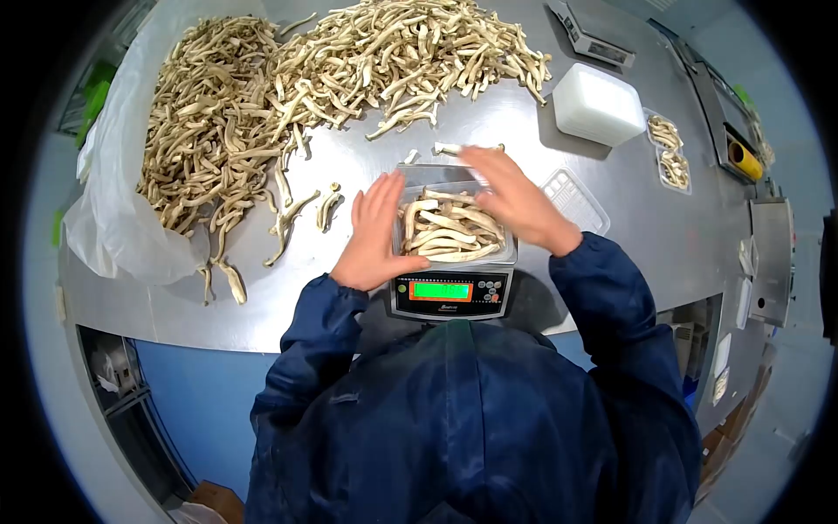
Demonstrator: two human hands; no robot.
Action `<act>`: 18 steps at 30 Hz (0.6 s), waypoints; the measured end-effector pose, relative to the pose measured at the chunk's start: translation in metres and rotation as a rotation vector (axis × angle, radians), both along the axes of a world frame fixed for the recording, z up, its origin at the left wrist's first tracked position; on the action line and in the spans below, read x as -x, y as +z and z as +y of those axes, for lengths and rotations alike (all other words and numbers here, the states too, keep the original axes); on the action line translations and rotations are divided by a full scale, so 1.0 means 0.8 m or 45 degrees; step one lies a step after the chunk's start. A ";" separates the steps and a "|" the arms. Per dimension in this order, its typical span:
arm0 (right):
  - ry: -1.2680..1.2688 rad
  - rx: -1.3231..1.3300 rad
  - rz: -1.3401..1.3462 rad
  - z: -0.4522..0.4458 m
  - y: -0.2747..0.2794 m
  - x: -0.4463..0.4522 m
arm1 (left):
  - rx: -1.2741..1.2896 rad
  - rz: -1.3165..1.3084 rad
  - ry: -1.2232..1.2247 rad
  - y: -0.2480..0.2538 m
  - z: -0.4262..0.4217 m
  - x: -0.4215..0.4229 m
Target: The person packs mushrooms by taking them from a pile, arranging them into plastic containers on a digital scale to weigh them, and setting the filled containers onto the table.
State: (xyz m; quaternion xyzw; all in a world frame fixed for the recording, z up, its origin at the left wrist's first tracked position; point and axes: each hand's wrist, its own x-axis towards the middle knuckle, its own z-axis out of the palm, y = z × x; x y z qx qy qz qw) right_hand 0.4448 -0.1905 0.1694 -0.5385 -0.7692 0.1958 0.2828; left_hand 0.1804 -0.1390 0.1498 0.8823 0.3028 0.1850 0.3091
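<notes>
A clear plastic tray [511, 255] full of long pale mushrooms [447, 229] rests on a digital scale [447, 293] with a lit green display. My left hand [371, 240] lies along the tray's left side, fingers stretched out and thumb over the near left corner. Above the tray's right side is my right hand [513, 196], its fingers extended and slightly blurred; whether it touches the mushrooms I cannot tell. Neither hand visibly grips anything. A few loose mushroom pieces [448, 148] lie just behind the scale.
A large mushroom heap [384, 61] covers the back of the metal table [236, 319], spilling from a plastic bag [113, 201] at left. To the right are an empty tray [576, 203], a white stack of trays [598, 105], filled trays [669, 153] and another scale [594, 39].
</notes>
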 end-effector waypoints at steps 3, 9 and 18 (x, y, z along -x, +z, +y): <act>-0.365 0.078 0.375 -0.012 0.014 -0.032 | 0.215 -0.224 0.197 -0.004 -0.006 0.037; -0.492 0.318 0.350 -0.021 -0.007 -0.044 | 0.589 -0.348 0.630 -0.011 -0.047 0.042; 0.061 0.442 0.029 0.029 0.007 -0.030 | 0.712 -0.522 0.709 0.007 -0.062 0.044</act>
